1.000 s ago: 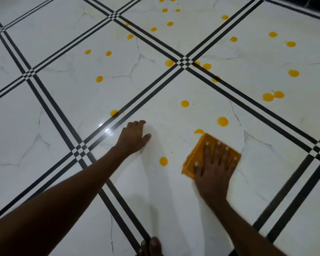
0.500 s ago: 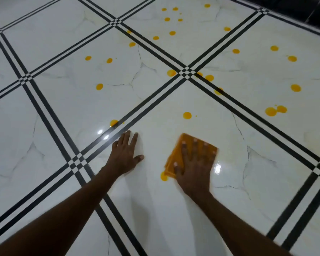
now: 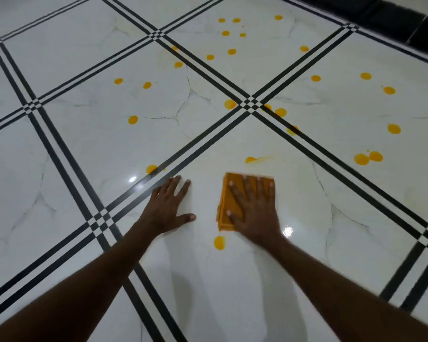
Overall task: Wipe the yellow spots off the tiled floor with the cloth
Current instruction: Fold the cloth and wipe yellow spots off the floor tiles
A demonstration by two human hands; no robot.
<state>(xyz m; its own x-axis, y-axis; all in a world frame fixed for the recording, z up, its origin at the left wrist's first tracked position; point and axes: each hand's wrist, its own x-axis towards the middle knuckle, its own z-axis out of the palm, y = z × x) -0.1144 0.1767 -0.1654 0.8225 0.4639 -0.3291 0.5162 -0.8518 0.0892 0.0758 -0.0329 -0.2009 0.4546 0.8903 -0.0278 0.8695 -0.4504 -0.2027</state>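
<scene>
both hands are flat on the floor: the left hand is spread with straight fingers and nothing under it, planted just beside the black grout stripes, looks like it's only propping the person up. the right hand is also splayed flat, pressing down on the folded orange cloth, not curled round it, just pushing on top. cloth sits in the near tile, a bit to the right of the left hand, with its left edge sticking out past the fingers. so it's mid-wipe, pretty clearly. just beyond the cloth there's a smeared spot with a pale streak trailing off to the right, half done by the look of it, and a round spot sits just below the cloth's near corner, untouched. loads more spots are scattered over the far tiles, so the job reads as early days. next move, best guess: drag the cloth back over that near spot or shove it forward over the smear, keeping the palm pressing hard so it lifts the stuff instead of spreading it. the far ones will need the person to shift forward, they look well out of reach.
</scene>
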